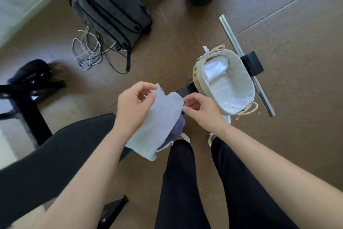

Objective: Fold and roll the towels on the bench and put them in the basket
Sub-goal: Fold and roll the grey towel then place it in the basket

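Observation:
A pale blue towel (159, 121) hangs in the air in front of me, above the black padded bench (55, 158). My left hand (133, 106) pinches its upper left corner. My right hand (200, 110) pinches its right edge with thumb and forefinger. A darker purple towel (178, 128) shows just under the pale one. To the right stands a wicker basket (198, 76) with a grey cloth lining, and a white rolled towel (215, 69) lies in its far end.
A grey backpack (109, 7) and a tangle of cords (89, 52) lie on the brown floor to the far left. A metal bar (239, 48) with a black block runs behind the basket. My legs and shoes are below the towel.

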`<state>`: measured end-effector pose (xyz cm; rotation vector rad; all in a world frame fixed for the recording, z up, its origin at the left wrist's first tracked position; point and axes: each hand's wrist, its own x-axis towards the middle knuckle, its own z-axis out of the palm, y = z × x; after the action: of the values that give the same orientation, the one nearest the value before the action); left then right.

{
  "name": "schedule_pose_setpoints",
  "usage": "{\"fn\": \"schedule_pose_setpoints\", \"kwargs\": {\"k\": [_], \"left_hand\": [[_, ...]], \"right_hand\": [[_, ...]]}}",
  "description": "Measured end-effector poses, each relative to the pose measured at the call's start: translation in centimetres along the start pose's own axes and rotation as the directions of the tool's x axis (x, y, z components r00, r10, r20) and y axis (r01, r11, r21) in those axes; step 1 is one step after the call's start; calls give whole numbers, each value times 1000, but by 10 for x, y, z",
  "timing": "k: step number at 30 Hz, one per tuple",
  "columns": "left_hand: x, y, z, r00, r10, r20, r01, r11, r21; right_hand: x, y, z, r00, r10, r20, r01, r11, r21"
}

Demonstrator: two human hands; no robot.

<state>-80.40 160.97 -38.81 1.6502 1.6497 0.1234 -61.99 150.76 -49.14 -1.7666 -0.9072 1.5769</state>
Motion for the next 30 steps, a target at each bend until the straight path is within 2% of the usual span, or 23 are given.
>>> {"fn": "schedule_pose_setpoints", "kwargs": {"k": [4, 6, 8, 11, 14, 17, 19, 22, 24, 27, 30], "left_hand": [[-46, -42, -2, 995, -58, -78, 64, 995, 78], [-63, -66, 4, 990, -85, -115, 98, 990, 106], [-76, -83, 8, 971, -156, -182, 168, 985, 48], [-86, -98, 11, 959, -208, -195, 212, 977, 1], [-84, -111, 3, 948, -300, -108, 293, 953, -73], [-81, -120, -14, 959, -272, -80, 269, 962, -45], [-80, -123, -27, 971, -240, 15, 240, 966, -91], [-87, -117, -44, 975, -121, 186, 162, 962, -220], [-98, -109, -51, 967, -28, 252, 106, 947, -303], [-120, -98, -53, 960, 66, 272, 46, 921, -386], [-142, -87, -54, 960, 144, 239, -37, 913, -406]], "right_hand": [[-8, -25, 16, 970, -113, 217, 152, 973, -176], [-8, -32, 25, 942, -81, 327, 174, 948, -267], [-6, -36, 34, 926, -25, 377, 169, 920, -353], [-6, -43, 46, 934, -42, 356, 222, 848, -482], [-13, -51, 51, 960, -68, 272, 216, 797, -563], [-25, -61, 54, 974, -52, 222, 179, 776, -605], [-35, -67, 56, 980, -39, 197, 154, 774, -614], [-50, -78, 67, 991, 20, 130, 57, 825, -563], [-63, -90, 79, 994, 90, 64, -52, 891, -452], [-82, -115, 101, 949, 314, -5, -310, 935, -170], [-97, -129, 118, 890, 455, -14, -455, 888, -63]]}}
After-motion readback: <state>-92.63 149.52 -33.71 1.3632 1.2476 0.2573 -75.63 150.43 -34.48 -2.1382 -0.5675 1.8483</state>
